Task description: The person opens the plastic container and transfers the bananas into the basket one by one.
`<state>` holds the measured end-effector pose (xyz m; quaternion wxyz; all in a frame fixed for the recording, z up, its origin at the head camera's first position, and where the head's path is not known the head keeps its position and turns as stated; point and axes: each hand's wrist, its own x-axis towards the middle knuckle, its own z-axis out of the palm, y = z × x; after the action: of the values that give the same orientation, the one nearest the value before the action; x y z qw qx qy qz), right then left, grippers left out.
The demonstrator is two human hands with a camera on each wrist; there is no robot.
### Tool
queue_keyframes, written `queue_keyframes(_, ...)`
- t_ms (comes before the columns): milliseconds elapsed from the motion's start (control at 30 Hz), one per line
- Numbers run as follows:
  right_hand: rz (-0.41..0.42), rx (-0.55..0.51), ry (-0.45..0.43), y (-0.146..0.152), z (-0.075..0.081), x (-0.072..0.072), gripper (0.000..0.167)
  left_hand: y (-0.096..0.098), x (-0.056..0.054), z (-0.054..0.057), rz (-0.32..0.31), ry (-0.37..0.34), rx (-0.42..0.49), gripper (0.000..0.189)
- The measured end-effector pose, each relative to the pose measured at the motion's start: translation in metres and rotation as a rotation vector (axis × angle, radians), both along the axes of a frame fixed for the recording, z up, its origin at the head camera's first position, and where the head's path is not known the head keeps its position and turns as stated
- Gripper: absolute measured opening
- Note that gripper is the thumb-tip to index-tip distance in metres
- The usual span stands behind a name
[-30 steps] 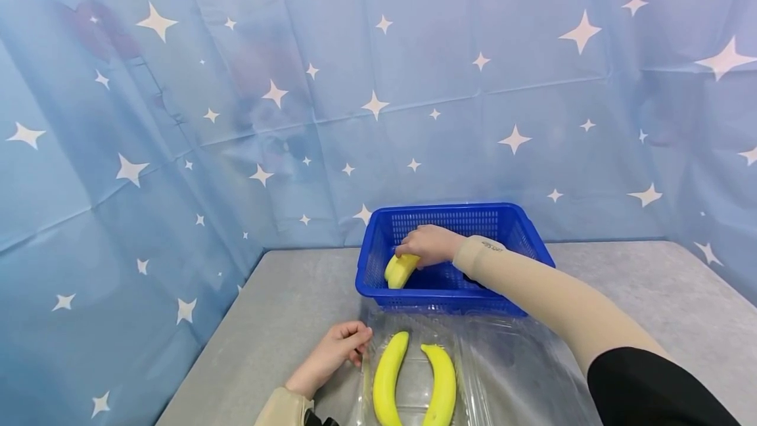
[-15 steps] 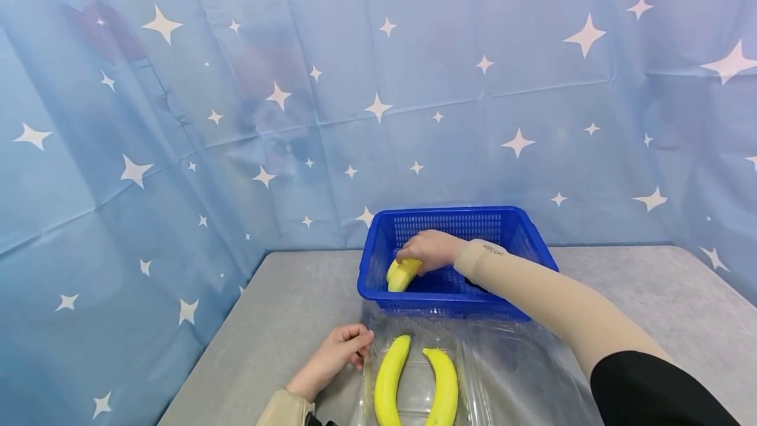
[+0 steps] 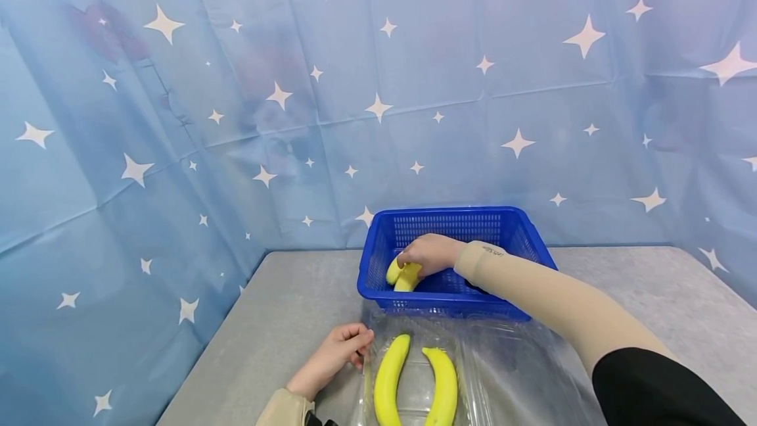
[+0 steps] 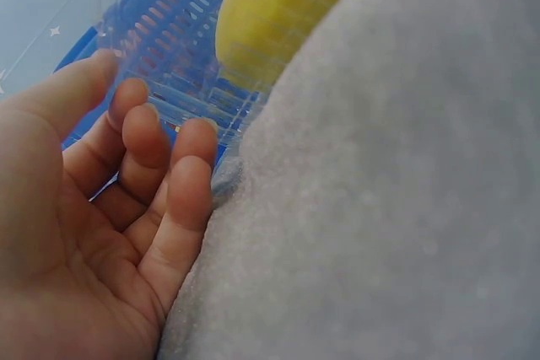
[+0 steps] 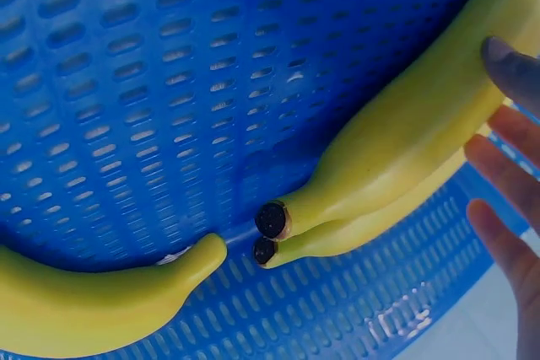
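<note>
My right hand [image 3: 430,252] reaches into a blue plastic basket [image 3: 455,297] and grips a yellow banana [image 3: 408,277] between thumb and fingers. In the right wrist view, the gripped banana [image 5: 405,128] lies against a second banana [image 5: 359,238], their dark ends together. A third banana [image 5: 93,303] is at the left there. My left hand [image 3: 340,350] pinches the left edge of a clear plastic container [image 3: 414,388] with its thumb and bent index finger. Inside that container lie two curved bananas, one on the left [image 3: 388,383] and one on the right [image 3: 442,386].
The container's clear lid [image 3: 520,373] is folded out to the right, in front of the basket. All of it stands on a grey table [image 3: 284,294]. Behind hangs a blue curtain [image 3: 331,143] with white stars.
The banana under my right hand has shifted slightly right, and another banana now shows to its left. My left hand keeps its place at the container's edge.
</note>
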<state>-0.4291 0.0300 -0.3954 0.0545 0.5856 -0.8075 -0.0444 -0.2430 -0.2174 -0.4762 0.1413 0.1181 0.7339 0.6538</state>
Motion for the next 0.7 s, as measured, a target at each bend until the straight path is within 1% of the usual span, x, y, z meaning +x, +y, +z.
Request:
queue_keyframes(133,-0.027,0.004,-0.013,0.001,0.002,-0.001,0.033,0.000,-0.001,0.000,-0.004,0.001,-0.003,0.041)
queue_keyframes(267,-0.090,0.006,-0.044,0.004,0.006,-0.003,0.038,0.001,-0.001,-0.001,0.000,0.002,-0.003,0.041)
queue_keyframes(333,-0.121,-0.003,-0.063,0.007,0.010,-0.002,0.039,0.001,0.000,-0.002,0.003,-0.003,0.003,0.039)
queue_keyframes(433,-0.165,-0.026,-0.097,0.012,0.022,0.003,0.039,0.001,0.000,-0.001,0.004,-0.011,0.003,0.033)
queue_keyframes(533,-0.205,-0.069,-0.147,0.017,0.038,0.011,0.038,0.001,0.000,0.001,0.002,-0.015,-0.005,0.026)
queue_keyframes(700,-0.264,-0.110,-0.174,0.024,0.056,0.020,0.037,-0.001,0.000,0.002,-0.012,-0.011,-0.019,0.027)
